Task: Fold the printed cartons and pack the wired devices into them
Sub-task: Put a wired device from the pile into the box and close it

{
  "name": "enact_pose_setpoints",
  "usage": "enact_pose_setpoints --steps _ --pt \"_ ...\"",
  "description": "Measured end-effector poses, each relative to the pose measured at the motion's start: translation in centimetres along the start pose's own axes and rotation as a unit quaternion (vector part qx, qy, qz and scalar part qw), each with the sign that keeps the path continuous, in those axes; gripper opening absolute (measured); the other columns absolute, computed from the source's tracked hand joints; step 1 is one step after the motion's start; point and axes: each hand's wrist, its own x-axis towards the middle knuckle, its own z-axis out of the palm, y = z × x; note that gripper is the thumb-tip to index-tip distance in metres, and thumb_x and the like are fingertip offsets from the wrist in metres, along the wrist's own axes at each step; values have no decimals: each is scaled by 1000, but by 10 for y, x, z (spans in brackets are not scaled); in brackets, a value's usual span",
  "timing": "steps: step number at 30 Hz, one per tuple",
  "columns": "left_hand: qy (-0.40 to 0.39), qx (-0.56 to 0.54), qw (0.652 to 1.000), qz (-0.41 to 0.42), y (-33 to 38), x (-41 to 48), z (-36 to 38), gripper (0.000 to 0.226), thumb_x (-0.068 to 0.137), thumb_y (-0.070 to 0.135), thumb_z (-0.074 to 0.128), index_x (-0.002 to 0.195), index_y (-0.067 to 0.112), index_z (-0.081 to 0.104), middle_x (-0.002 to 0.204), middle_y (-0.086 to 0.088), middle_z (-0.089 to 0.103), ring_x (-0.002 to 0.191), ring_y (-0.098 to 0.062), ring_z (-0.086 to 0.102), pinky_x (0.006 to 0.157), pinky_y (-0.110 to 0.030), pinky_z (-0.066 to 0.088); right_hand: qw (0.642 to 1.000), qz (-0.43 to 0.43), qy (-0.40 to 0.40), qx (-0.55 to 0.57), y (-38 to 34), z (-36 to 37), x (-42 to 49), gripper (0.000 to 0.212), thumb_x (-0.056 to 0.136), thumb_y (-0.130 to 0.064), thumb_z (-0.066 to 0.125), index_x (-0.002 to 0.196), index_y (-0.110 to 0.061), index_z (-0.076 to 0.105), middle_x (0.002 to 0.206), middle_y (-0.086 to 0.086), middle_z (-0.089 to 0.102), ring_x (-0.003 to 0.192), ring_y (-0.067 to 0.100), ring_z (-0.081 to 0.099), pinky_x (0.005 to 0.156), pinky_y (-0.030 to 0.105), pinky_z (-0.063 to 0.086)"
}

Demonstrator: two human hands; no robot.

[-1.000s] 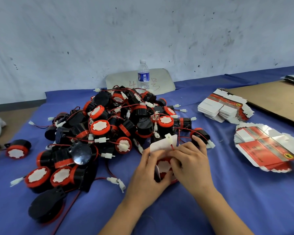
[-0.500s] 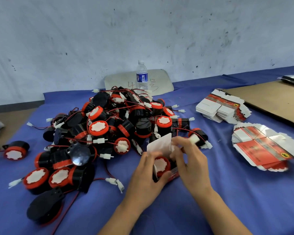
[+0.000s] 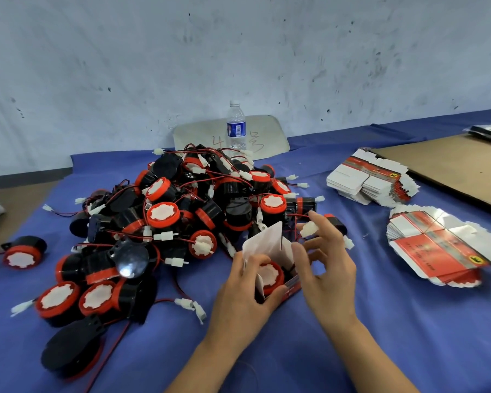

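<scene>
The left hand [image 3: 244,302] grips an open printed carton [image 3: 267,242] with a red-capped device [image 3: 270,275] seated inside. Just beyond, at one o'clock, the right hand [image 3: 326,268] pinches a white connector [image 3: 309,230]. This looks like the packing step, and the wire likely needs tucking in before the flaps close. The device pile [image 3: 182,217] lies at eleven o'clock.

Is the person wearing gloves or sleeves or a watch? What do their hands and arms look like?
No gloves. The left hand and right hand are bare, with no rings that I can see. The left forearm and right forearm are bare too: no sleeve, watch or bracelet shows.
</scene>
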Motion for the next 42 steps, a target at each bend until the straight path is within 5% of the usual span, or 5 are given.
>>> enact_pose_setpoints --steps 20,25,29,35,42 --pt "11 -31 999 11 3 0 0 41 77 62 58 110 43 46 109 19 44 82 -6 54 67 -36 52 972 -25 -135 -191 -3 1 4 41 82 3 70 116 -19 67 66 -26 32 62 15 46 44 33 46" --pt "5 -33 999 0 3 0 0 47 78 57 63 117 38 47 111 19 43 81 -6 54 68 -39 53 933 -64 -193 -298 -4 0 4 57 69 6 76 120 -18 68 62 -5 56 60 23 49 37 30 41" --pt "7 -46 999 6 4 0 0 54 76 60 61 125 43 44 121 22 43 92 -2 56 75 -38 54 926 71 -220 -298 -1 4 2 43 92 -16 56 132 -24 45 87 -2 55 82 25 55 56 30 35" --pt "15 -69 997 1 2 0 1 68 71 64 59 132 52 31 131 25 39 111 0 54 83 -41 54 911 -54 -169 -373 -7 5 1 35 50 8 84 71 -9 61 54 -3 52 51 24 48 41 23 28" --pt "25 -62 998 -1 0 1 3 78 70 64 62 134 61 17 137 24 36 115 8 47 87 -30 52 904 -68 -164 -388 1 3 -2 27 50 -3 87 61 -15 66 55 -5 59 55 22 49 44 22 28"
